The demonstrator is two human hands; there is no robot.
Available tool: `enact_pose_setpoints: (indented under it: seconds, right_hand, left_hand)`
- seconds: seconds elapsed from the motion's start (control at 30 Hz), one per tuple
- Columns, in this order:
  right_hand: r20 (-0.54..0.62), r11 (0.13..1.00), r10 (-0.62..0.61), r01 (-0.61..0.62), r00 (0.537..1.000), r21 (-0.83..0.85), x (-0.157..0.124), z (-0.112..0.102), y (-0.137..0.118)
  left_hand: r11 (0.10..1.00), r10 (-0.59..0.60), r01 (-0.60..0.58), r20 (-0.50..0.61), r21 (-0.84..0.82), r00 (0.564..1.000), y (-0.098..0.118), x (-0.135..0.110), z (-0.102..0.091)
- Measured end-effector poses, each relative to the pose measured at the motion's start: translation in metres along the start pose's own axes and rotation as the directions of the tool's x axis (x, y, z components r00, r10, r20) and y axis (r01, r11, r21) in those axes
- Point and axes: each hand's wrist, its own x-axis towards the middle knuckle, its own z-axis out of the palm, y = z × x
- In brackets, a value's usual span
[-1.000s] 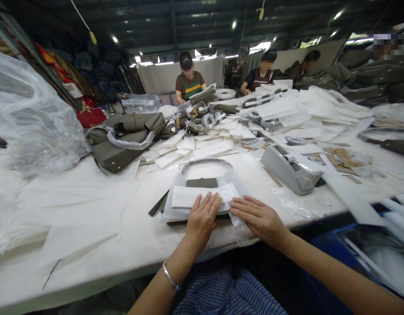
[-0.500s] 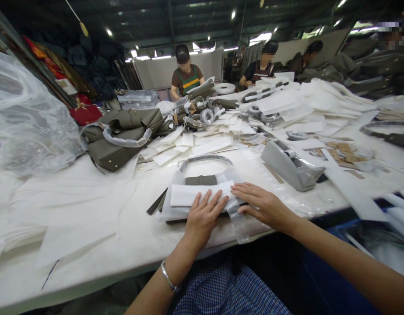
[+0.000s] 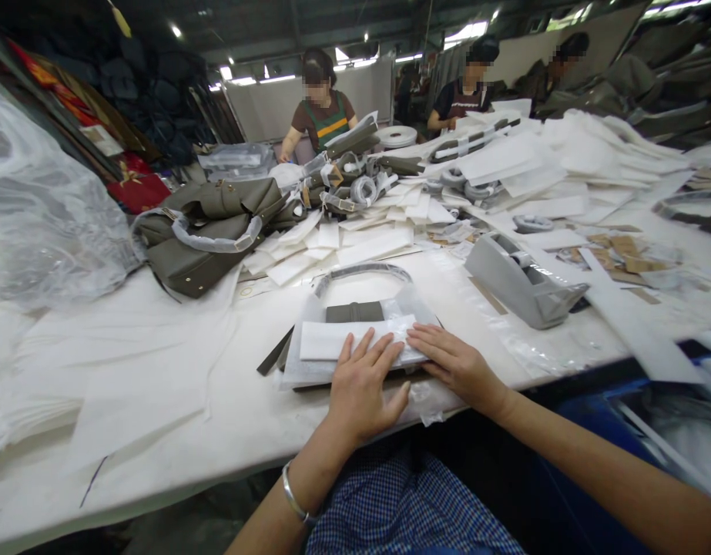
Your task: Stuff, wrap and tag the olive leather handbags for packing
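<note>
Pressing lightly, gripping nothing: left hand (image 3: 363,385) palm down, fingers spread on one white strip (image 3: 323,341), thumb out to the side; right hand (image 3: 462,366) with straight fingers on the strip's right end. Beneath, lying flat near the front edge of the white table (image 3: 239,401), one olive bag (image 3: 353,311) in translucent wrapping, with one wrapped handle (image 3: 363,270) arching on its far side. Just beyond to the right, in the way of a reach there, one grey tape dispenser (image 3: 508,285). Beyond to the left, a second olive bag (image 3: 187,270); straight ahead, a heap of white pads (image 3: 375,245), too many to count, blocking the far side. Farther left, layered white sheets (image 3: 118,362) and crumpled clear plastic (image 3: 48,208). Across, at least three people (image 3: 326,116). Open room between sheets and wrapped bag; little between bag and front edge.
</note>
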Motion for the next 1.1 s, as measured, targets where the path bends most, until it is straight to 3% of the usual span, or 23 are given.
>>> enact_pose_setpoints:
  seconds: [0.13,0.27,0.43,0.53,0.67,0.77,0.9,1.0,1.1]
  right_hand:
    - [-0.031,1.0,-0.005,0.004,0.999,-0.027,-0.004,0.003,-0.002]
    - [-0.044,0.999,-0.022,0.021,0.999,-0.035,-0.006,0.006,-0.001]
    - [-0.033,1.0,-0.022,0.021,0.999,-0.012,-0.007,0.002,0.001]
    - [0.043,0.999,-0.024,0.023,0.999,0.022,0.004,-0.013,0.002]
    - [0.145,1.0,0.017,-0.02,0.989,0.018,0.046,-0.026,0.006]
    - [0.279,0.992,0.097,-0.07,0.956,-0.107,0.082,-0.012,0.018]
    - [0.513,0.974,0.173,-0.069,0.841,-0.215,0.106,0.017,0.038]
    - [0.534,0.973,0.176,-0.064,0.827,-0.222,0.109,0.027,0.045]
    - [0.516,0.97,0.191,-0.08,0.835,-0.23,0.109,0.024,0.043]
  left_hand:
    - [0.995,-0.084,0.091,-0.151,0.034,0.985,0.009,0.003,0.017]
    - [0.993,-0.028,0.052,-0.214,0.108,0.976,0.008,0.002,0.033]
    - [0.987,0.07,-0.025,-0.286,0.158,0.956,0.004,-0.002,0.038]
    - [0.984,0.095,-0.047,-0.285,0.17,0.954,0.002,-0.003,0.039]
    - [0.983,0.118,-0.069,-0.296,0.171,0.948,0.002,-0.002,0.037]
    - [0.981,0.127,-0.073,-0.304,0.182,0.944,0.003,-0.001,0.037]
    - [0.979,0.137,-0.081,-0.304,0.189,0.943,0.002,-0.001,0.038]
    - [0.978,0.142,-0.087,-0.295,0.192,0.945,0.0,-0.002,0.039]
    - [0.978,0.144,-0.091,-0.297,0.185,0.944,0.0,-0.003,0.04]
